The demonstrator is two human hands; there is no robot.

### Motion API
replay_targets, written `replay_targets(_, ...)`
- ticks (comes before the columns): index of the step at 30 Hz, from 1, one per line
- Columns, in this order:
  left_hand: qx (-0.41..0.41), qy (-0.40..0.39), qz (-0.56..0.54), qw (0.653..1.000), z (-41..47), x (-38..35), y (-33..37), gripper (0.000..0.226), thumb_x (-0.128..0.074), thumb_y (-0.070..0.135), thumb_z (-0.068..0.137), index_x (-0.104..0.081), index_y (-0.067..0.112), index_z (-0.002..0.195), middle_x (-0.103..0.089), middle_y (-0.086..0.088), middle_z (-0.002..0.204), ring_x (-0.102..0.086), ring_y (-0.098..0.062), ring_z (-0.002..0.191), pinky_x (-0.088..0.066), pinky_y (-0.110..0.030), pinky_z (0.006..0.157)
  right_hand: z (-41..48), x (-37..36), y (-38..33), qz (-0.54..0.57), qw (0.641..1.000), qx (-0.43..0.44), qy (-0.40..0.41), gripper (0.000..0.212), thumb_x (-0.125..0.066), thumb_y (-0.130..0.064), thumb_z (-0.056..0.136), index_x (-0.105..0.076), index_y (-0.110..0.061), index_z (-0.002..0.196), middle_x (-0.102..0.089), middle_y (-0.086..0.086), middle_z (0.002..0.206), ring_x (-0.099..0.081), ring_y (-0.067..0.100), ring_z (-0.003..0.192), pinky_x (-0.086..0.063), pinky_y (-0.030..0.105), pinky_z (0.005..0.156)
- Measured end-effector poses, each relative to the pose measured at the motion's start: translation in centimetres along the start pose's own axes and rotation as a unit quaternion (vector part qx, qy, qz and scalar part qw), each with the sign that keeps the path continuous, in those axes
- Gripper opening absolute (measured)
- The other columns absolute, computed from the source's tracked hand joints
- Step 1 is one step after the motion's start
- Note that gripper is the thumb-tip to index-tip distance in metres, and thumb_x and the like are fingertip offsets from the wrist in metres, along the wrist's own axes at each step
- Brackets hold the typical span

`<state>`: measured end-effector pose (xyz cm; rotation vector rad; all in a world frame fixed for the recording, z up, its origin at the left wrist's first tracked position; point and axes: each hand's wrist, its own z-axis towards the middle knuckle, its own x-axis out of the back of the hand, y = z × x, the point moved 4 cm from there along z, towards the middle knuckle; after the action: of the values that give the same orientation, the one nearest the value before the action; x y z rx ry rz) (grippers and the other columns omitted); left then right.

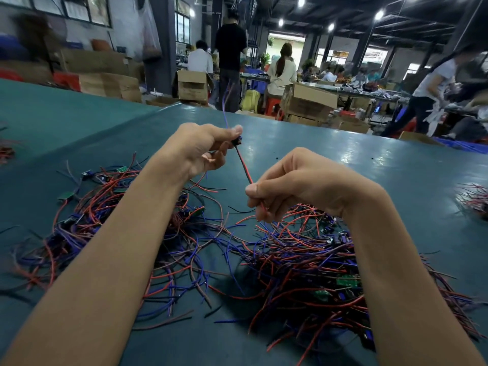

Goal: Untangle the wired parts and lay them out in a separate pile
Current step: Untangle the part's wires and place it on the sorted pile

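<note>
**A:** Start at the fingertips. The left hand (196, 149) has thumb and forefinger pinched on a small dark component (237, 141), held up above the table. A blue wire (225, 114) whips upward from that pinch, blurred.

**B:** And the right hand (287, 182) is closed tight on the red-and-black lead (244, 167) that runs down from the component. Thumb pressed over the curled fingers, with the red end poking out below them. The lead is drawn straight between the two hands.

**A:** So one wired part, lifted clear of everything. How will it handle?

**B:** Light as anything, I'd say. The thin insulated wires look floppy and springy. The risk I see is at the joint where wire meets component; a hard tug there could break it.

**A:** So hold the body, not the wire?

**B:** That's my read. Hold the component as the left hand does and let the other fingers slide along the lead, easing snags out rather than yanking.

**A:** Widening out, there's a dense tangled heap (303, 262) of red, blue and black wires with small green circuit boards under the right forearm, and a looser spread (105, 207) under the left arm.

**B:** All of it on a teal table (343, 154). Further wire bundles (474, 199) lie at the far right edge; which pile is the sorted one, I can't tell.
</note>
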<state>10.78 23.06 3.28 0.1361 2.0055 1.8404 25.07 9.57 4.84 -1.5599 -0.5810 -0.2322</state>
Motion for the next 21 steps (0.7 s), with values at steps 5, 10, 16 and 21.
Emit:
replay_targets(5, -0.003, 0.0, 0.008, 1.0, 0.2, -0.6, -0.2, 0.029, -0.09, 0.021, 0.07, -0.072, 0.005, 0.086, -0.071, -0.003, 0.069, -0.057, -0.007, 0.054, -0.046, -0.019, 0.049, -1.1, 0.0, -0.9, -0.051, 0.998, -0.019, -0.019, 0.028, -0.076, -0.028, 0.088, -0.078, 0.0, 0.081, -0.076, 0.017, 0.076, -0.072, 0.021, 0.064, -0.057, 0.026, 0.058)
replay_targets(10, 0.055, -0.096, 0.039, 0.993, -0.6, -1.1, -0.2, 0.028, -0.085, 0.021, 0.068, -0.073, 0.007, 0.089, -0.072, -0.002, 0.074, -0.062, -0.006, 0.06, -0.05, -0.016, 0.052, -2.5, 2.4, 0.0, -0.129, 0.979, -0.138, 0.082, 0.044, -0.076, -0.045, 0.084, -0.076, -0.001, 0.083, -0.077, 0.014, 0.075, -0.074, 0.023, 0.063, -0.063, 0.031, 0.06)
replay_targets(16, 0.065, -0.202, 0.055, 0.976, -2.1, -3.4, 0.3, 0.018, -0.079, 0.019, 0.074, -0.075, 0.007, 0.088, -0.074, -0.011, 0.089, -0.07, -0.011, 0.071, -0.053, -0.017, 0.055, -1.8, 3.9, -0.7, -0.04, 0.971, -0.002, 0.237, 0.03, -0.079, -0.035, 0.085, -0.077, -0.006, 0.092, -0.078, 0.008, 0.081, -0.077, 0.021, 0.076, -0.064, 0.04, 0.077)
replay_targets(21, 0.025, -0.224, 0.09, 0.97, -2.8, -3.7, 0.6, 0.015, -0.079, 0.02, 0.076, -0.077, 0.011, 0.088, -0.075, -0.013, 0.09, -0.076, -0.019, 0.084, -0.056, -0.021, 0.057, -1.6, 3.4, -0.1, 0.039, 0.98, -0.01, 0.193, 0.017, -0.078, -0.013, 0.084, -0.076, 0.002, 0.09, -0.076, 0.021, 0.084, -0.074, 0.024, 0.067, -0.064, 0.042, 0.074)
